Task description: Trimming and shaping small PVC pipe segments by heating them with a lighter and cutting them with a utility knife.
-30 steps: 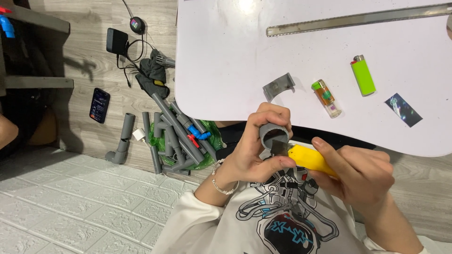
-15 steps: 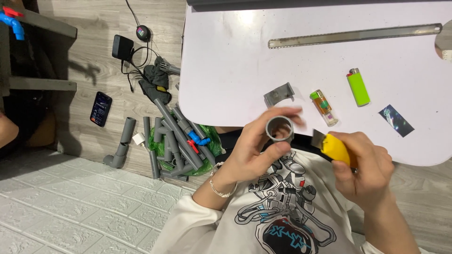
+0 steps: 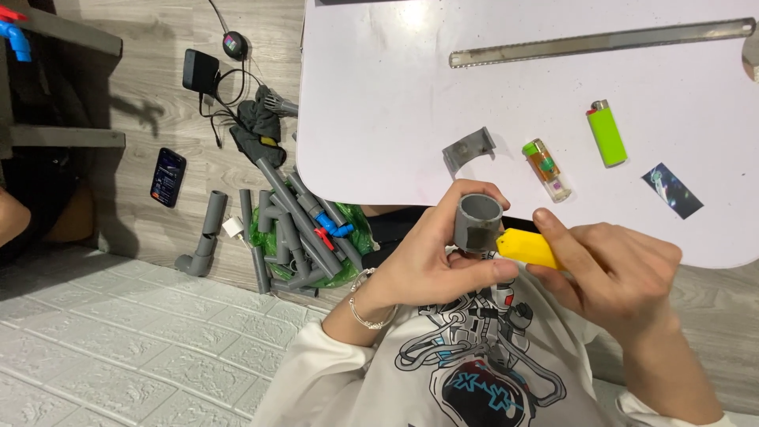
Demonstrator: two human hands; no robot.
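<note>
My left hand (image 3: pixel 431 257) grips a short grey pipe coupling (image 3: pixel 477 221), its open end facing up, just in front of the white table's near edge. My right hand (image 3: pixel 613 265) holds a yellow utility knife (image 3: pixel 528 247) whose front end touches the coupling's side. Both hands hover over my lap, above a printed white shirt. On the table (image 3: pixel 379 103) behind them lie a cut grey pipe piece (image 3: pixel 468 149), a clear lighter (image 3: pixel 546 168) and a green lighter (image 3: pixel 606 133).
A long metal ruler (image 3: pixel 601 41) lies across the table's far side, a small dark card (image 3: pixel 672 190) at the right. On the wooden floor to the left are several grey pipes (image 3: pixel 292 225), a phone (image 3: pixel 168 176), a black charger (image 3: pixel 199 71) and a cloth.
The coupling has turned in my left hand from its opening facing me to standing upright. The yellow knife has moved left and now meets the coupling's side.
</note>
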